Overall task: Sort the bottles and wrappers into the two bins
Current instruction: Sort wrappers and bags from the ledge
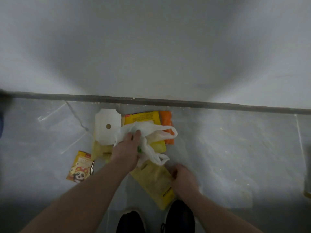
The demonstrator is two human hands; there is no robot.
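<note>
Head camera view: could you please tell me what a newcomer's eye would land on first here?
First, the left hand gripping a crumpled white plastic bag at the centre of a heap of wrappers on the floor by the wall. Next, the right hand on a pale yellow pouch just above the black shoes. A yellow panda wrapper lies apart, left.

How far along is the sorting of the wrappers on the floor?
Early, by the look of it: no bins or bottles show in this view. In hand: the left hand grips the white plastic bag, while the right hand holds the yellow pouch. Left on the floor: the panda wrapper, white cardboard piece, yellow packet and orange wrapper.
</note>
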